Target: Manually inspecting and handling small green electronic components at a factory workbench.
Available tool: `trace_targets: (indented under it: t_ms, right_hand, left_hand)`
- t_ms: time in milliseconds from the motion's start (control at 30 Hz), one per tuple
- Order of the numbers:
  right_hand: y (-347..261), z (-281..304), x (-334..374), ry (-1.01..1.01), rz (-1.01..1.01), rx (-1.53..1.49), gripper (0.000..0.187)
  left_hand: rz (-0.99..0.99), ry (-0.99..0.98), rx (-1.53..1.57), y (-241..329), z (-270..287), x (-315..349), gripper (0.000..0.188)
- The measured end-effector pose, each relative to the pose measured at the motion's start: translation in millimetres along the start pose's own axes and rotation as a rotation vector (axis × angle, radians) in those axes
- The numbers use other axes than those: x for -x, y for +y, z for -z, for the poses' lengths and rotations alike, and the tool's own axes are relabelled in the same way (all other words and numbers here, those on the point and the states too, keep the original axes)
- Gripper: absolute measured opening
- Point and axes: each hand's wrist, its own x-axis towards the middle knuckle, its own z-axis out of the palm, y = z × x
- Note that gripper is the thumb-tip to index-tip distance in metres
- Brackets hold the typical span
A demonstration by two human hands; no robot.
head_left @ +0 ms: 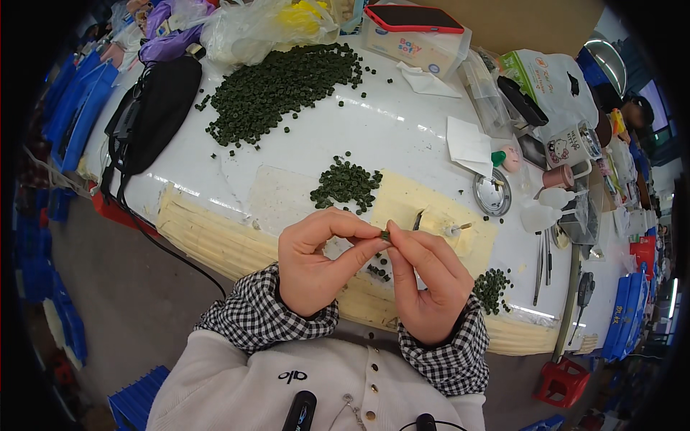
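My left hand (pixel 316 258) and my right hand (pixel 428 276) meet above the near edge of the white table (pixel 402 136). Together their fingertips pinch one small dark green ring-shaped part (pixel 385 235). Just beyond the hands lies a small heap of the same green parts (pixel 346 184), partly on a pale yellow pad (pixel 402 197). A much larger heap of green parts (pixel 277 90) spreads over the far left of the table. Another small cluster of green parts (pixel 491 289) sits to the right of my right hand. A few loose parts lie under my hands.
A black bag (pixel 158 111) with a cable lies at the left. Plastic bags, a tissue box with a red phone on top (pixel 413 29), a round metal tin (pixel 493 192), cups, tweezers (pixel 540 262) and small bottles crowd the back and right. Blue crates stand on the floor at left.
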Motion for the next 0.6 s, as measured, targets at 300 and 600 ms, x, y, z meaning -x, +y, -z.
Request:
trace_targets:
  t_ms: [300,600]
  right_hand:
    - [-0.4,0.3,-0.2,-0.007,-0.001,0.007,0.034]
    - [-0.3,0.1,0.5,0.015,0.035,0.088,0.032]
  left_hand:
    - [0.001,-0.002,-0.009,-0.5,-0.4,-0.6,0.017]
    - [-0.051,-0.020,-0.122,7.2,-3.1,-2.8,0.019]
